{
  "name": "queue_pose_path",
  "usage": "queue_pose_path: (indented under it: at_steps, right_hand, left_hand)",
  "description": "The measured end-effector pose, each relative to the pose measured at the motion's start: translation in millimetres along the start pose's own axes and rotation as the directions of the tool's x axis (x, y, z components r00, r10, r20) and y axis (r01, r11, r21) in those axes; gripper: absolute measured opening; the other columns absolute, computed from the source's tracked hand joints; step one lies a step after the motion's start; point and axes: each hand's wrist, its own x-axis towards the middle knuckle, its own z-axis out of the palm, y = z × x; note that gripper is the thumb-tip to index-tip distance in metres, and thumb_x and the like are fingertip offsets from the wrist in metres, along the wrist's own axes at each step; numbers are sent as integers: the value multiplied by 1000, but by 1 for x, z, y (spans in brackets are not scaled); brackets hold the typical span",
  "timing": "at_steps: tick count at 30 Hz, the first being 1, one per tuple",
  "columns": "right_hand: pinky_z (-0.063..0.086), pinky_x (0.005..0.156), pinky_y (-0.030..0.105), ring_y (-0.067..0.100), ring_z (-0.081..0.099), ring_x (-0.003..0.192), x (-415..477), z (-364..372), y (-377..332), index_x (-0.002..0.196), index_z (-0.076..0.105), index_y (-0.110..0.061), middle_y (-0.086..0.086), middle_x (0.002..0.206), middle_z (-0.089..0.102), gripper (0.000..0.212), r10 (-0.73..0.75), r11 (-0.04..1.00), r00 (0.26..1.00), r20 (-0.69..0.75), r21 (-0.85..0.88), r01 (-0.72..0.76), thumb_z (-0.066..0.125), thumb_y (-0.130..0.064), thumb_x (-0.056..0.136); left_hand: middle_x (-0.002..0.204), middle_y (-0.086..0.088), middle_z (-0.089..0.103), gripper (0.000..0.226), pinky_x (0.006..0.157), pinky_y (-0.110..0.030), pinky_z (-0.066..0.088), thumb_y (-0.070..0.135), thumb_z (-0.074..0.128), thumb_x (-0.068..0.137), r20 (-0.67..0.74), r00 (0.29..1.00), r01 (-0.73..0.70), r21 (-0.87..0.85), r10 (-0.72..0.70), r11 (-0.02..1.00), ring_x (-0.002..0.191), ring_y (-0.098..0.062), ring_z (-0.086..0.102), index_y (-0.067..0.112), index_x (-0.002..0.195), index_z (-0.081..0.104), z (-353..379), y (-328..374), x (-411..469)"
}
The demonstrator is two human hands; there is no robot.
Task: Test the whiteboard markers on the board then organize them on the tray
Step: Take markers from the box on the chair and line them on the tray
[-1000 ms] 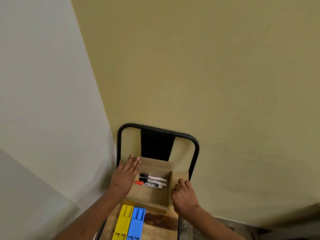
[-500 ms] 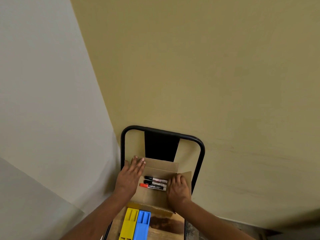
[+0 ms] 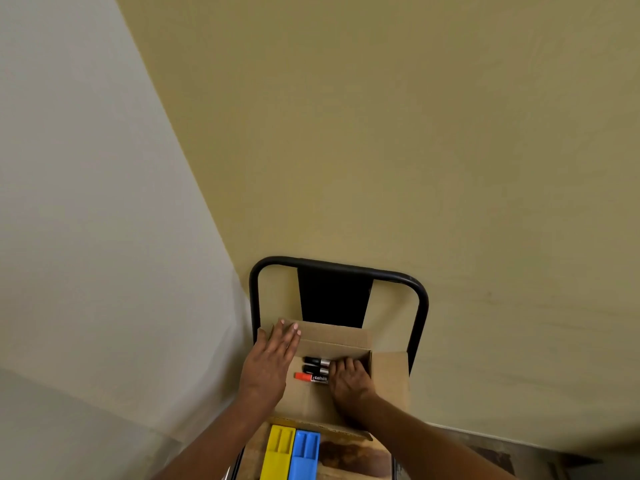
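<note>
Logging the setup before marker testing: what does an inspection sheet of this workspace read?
Surface: wooden chair seat.
Job's things: open cardboard box holds three markers side by side, two black-capped, one red-capped; yellow tray and blue tray adjoin nearer the camera.
Clutter: nothing seen.
Hands: left hand flat on the box's left flap; right hand inside the box, fingers on the markers' right ends, grip unclear.
Cables: nothing seen.
Surroundings: black chair back; beige wall behind, pale wall left.
</note>
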Motion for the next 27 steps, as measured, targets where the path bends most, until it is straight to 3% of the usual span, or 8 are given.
queue_pose_path:
  at_steps: [4,9,15,19,22,24,27]
  right_hand:
    - [32,103,51,41,39,120,10,9,-9,141,26,5,29,134,40,50,61,995,998,23,72,-63,33,-22,99]
    - [33,96,44,33,40,116,18,11,-10,134,40,-4,18,130,42,41,155,957,987,43,241,-161,25,-24,101]
    - [42,84,40,31,51,105,25,10,-15,121,56,-9,17,115,56,42,246,938,969,-1,252,-238,24,-21,96]
    - [41,91,44,39,48,115,23,11,-21,131,39,2,26,127,48,39,174,945,980,101,264,-195,27,-19,102]
    - [50,77,42,39,60,94,20,0,-21,114,58,4,25,105,58,40,205,944,975,86,245,-220,29,-16,95]
    - [46,84,41,39,57,105,16,-3,-20,124,48,3,23,118,56,37,161,959,987,17,235,-161,27,-16,100]
    - [43,91,42,37,53,115,7,-20,-15,136,34,3,23,129,51,39,103,966,994,27,234,-107,28,-14,101]
  left_hand:
    - [152,-14,-31,77,113,-57,4,27,31,98,12,1000,-2,-1,3,1000,143,-36,-22,7,145,-26,1,-1,0]
    - [153,-14,-31,78,113,-57,4,28,31,98,9,1000,6,-30,-6,1000,142,-36,-23,5,143,-28,3,0,-1]
    - [149,-14,-33,76,113,-57,7,27,31,97,25,1000,-6,-48,7,999,143,-36,-21,6,146,-24,-7,6,-4]
    - [150,-13,-33,77,114,-57,6,26,33,97,35,999,-11,-78,13,997,143,-35,-21,8,145,-25,-9,5,-6]
    - [153,-12,-30,77,115,-56,8,22,33,97,58,998,-9,-63,13,998,143,-34,-20,8,145,-26,-11,2,-8]
    - [155,-12,-26,76,115,-55,8,21,34,97,70,997,-15,-80,21,997,144,-34,-18,8,147,-23,-14,0,-10]
    - [159,-10,-17,80,113,-55,7,19,43,94,75,997,-10,-193,25,981,145,-31,-17,9,151,-12,-19,0,-16]
